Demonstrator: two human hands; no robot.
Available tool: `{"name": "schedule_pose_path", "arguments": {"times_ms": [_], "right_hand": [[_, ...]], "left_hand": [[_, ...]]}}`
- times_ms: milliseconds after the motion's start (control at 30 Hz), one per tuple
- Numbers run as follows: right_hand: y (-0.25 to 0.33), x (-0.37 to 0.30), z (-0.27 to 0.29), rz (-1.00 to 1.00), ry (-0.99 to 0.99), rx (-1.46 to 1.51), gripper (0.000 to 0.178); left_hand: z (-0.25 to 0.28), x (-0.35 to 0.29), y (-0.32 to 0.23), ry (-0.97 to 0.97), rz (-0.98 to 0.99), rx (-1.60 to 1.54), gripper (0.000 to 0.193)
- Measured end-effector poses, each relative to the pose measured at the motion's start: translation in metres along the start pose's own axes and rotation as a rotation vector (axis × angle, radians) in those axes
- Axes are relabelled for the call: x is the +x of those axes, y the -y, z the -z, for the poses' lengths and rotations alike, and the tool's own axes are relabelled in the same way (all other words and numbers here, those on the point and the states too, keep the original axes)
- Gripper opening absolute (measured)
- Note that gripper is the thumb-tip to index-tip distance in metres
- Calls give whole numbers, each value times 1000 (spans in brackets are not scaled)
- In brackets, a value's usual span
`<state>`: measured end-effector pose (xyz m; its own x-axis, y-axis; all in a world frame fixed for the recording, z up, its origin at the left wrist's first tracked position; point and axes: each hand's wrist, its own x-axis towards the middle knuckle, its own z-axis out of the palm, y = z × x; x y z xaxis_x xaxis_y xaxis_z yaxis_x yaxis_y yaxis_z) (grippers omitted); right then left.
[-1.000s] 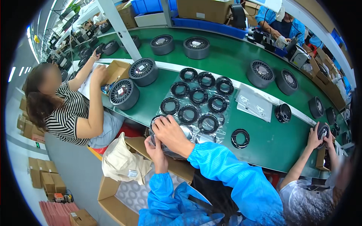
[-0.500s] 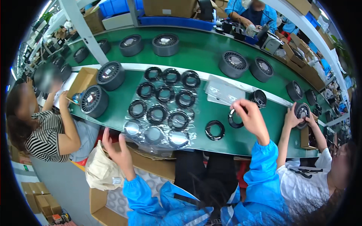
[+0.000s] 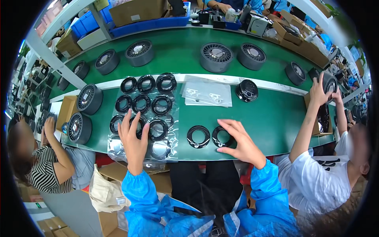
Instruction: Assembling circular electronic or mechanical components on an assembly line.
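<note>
My left hand (image 3: 134, 140) hovers over a plastic sheet (image 3: 173, 118) with rows of black rings. Its fingers are spread, and a black ring (image 3: 139, 128) shows partly between finger and thumb; the hand hides the rest. My right hand (image 3: 244, 144) is open around the right side of a loose black ring (image 3: 214, 137) lying flat on the green bench. Thumb and forefinger stand apart at that ring's near and far edges; whether they touch it is hard to make out. Just left of it lies a second loose ring (image 3: 198, 137).
Clear plastic bags (image 3: 207, 91) lie beyond the loose rings, with a round black part (image 3: 247, 91) to their right. Grey finned wheels (image 3: 216, 57) stand along the far bench past a white rail (image 3: 272, 91). Co-workers sit at both sides; a cardboard box (image 3: 106, 221) is below left.
The ring that my right hand held above the bench now lies beside the other loose ring. My left hand has moved from the bench's near edge over the sheet of rings. The view has shifted right.
</note>
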<state>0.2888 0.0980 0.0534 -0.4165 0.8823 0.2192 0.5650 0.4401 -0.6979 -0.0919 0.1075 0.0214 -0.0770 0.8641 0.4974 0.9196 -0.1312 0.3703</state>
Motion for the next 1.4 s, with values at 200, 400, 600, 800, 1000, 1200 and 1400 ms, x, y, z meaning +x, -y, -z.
{"name": "schedule_pose_path", "arguments": {"times_ms": [200,400,600,800,1000,1200,1400], "right_hand": [[-42,82,1,-3,-257,-249,59],[-100,115,-43,9,-270,-704,45],[-90,112,-36,-13,-264,-537,37],[-62,106,-17,90,-369,-455,34],[25,37,34,382,-399,-585,46],[35,-6,28,179,-280,130,43],[25,-36,-9,-53,-235,492,40]], "left_hand": [[-7,4,-108,432,-332,-448,62],[-58,0,-143,541,-477,-395,74],[-63,-1,-148,617,-461,-334,81],[-48,0,-149,538,-413,-366,84],[28,34,-161,13,-280,-371,72],[-4,23,-110,1019,169,-1123,36],[-1,-14,-136,963,263,-1196,23]]}}
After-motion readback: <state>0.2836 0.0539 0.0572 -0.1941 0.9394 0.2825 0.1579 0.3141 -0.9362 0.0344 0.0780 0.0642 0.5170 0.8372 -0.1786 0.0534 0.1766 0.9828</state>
